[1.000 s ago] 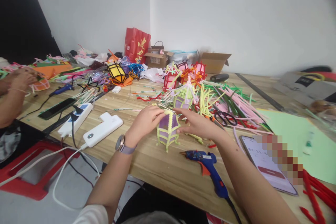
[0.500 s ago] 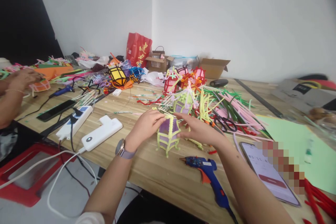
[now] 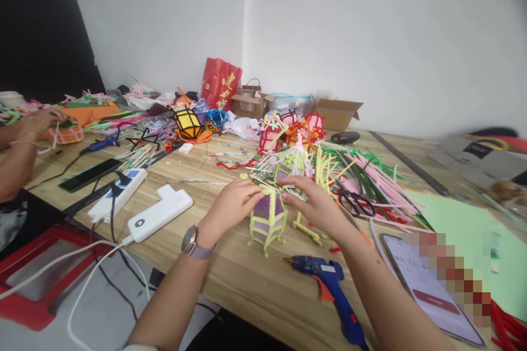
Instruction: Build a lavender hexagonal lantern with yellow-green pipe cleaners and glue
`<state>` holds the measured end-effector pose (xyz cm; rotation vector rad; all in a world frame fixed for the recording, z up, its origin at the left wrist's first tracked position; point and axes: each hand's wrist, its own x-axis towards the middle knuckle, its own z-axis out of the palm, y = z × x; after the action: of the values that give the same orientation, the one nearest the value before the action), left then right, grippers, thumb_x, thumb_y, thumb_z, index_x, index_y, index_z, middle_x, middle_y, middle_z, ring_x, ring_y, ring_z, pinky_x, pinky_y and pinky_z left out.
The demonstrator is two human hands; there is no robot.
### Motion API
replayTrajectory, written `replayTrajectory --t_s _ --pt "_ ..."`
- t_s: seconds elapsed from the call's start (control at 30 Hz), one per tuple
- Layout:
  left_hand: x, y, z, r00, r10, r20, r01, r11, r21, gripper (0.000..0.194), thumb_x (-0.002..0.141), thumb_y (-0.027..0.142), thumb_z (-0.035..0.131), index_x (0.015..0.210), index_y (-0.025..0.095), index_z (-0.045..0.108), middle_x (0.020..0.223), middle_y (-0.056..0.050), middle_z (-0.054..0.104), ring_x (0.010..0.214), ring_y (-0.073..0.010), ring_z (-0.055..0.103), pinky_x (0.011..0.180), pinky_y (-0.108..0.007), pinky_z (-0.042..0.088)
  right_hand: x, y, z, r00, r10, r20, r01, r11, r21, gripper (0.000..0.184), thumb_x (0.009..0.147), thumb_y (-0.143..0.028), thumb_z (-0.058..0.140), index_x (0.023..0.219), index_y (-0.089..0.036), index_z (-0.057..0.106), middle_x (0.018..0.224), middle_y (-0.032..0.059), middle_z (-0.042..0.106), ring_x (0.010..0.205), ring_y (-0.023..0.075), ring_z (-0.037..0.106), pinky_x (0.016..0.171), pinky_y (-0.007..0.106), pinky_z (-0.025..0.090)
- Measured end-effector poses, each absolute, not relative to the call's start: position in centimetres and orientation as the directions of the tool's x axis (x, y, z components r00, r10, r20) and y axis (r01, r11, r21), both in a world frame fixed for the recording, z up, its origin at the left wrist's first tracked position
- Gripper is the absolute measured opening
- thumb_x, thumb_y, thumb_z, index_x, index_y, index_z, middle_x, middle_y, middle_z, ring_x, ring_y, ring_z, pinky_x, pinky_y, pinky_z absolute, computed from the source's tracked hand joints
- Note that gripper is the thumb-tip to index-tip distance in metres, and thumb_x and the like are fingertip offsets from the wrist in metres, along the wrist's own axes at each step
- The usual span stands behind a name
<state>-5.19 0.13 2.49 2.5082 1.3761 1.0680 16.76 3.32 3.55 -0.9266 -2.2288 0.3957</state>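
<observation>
A small purple lantern (image 3: 267, 226) edged with pale yellow-green pipe cleaners stands upright on the table in front of me. My left hand (image 3: 236, 202) is closed at its top left rim, fingertips pressed together there. From the other side, my right hand (image 3: 310, 200) grips near the top right rim with thumb and fingers. Whether a small piece lies between the fingertips is hidden. A blue hot glue gun (image 3: 329, 288) rests just right of the lantern. Behind my hands is a similar lantern (image 3: 291, 163) with a pink and green top.
Black-handled scissors (image 3: 356, 204), pipe cleaners (image 3: 381, 181) and a phone (image 3: 430, 285) lie on the right. A power strip (image 3: 119, 194) and white power bank (image 3: 160, 215) are on the left. Another person's hand (image 3: 43, 120) works on an orange lantern (image 3: 66, 132) at far left.
My right hand's fingers have come closer together at the lantern's top rim. My left hand stays at the rim. The whole view has shifted slightly.
</observation>
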Motion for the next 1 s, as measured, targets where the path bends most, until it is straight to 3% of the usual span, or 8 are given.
replayTrajectory --t_s 0.1,0.27,0.43,1.0 --pt "-5.1 0.1 2.5 0.356 0.761 0.542 0.706 -0.599 0.377 0.023 0.093 0.027 0.050 0.091 0.018 0.072 0.091 -0.006 0.072 0.089 -0.0187 0.062 0.081 -0.029 0.044 15.6 2.9 3.6 -0.441 0.745 0.501 0.517 0.667 -0.536 0.028 0.090 -0.028 0.050 0.111 -0.023 0.066 0.099 0.0062 0.074 0.096 0.0231 0.067 0.088 0.039 0.050" --pt "-5.2 0.1 2.6 0.364 0.755 0.546 0.704 -0.607 0.370 0.023 0.093 0.026 0.051 0.092 0.017 0.072 0.091 -0.006 0.072 0.088 -0.0187 0.062 0.080 -0.029 0.044 14.6 2.3 3.9 -0.460 0.787 0.412 0.425 0.602 -0.676 0.029 0.090 -0.032 0.048 0.107 -0.023 0.069 0.106 0.0055 0.073 0.097 0.0215 0.067 0.084 0.034 0.052" --pt "-5.1 0.0 2.7 0.370 0.772 0.518 0.720 -0.590 0.365 0.026 0.094 0.029 0.049 0.094 0.017 0.072 0.087 -0.006 0.071 0.085 -0.0184 0.061 0.078 -0.029 0.044 14.1 2.3 4.0 -0.441 0.825 0.353 0.387 0.530 -0.754 0.027 0.086 -0.037 0.052 0.095 -0.022 0.073 0.094 0.0039 0.075 0.086 0.0202 0.068 0.080 0.032 0.052" --pt "-5.0 0.1 2.6 0.373 0.774 0.511 0.756 -0.573 0.317 0.027 0.094 0.028 0.047 0.091 0.016 0.072 0.089 -0.007 0.072 0.087 -0.0198 0.062 0.081 -0.032 0.045 13.9 2.0 4.4 -0.388 0.860 0.331 0.406 0.482 -0.777 0.024 0.083 -0.038 0.056 0.089 -0.022 0.073 0.089 0.0027 0.075 0.082 0.0201 0.068 0.077 0.032 0.051"
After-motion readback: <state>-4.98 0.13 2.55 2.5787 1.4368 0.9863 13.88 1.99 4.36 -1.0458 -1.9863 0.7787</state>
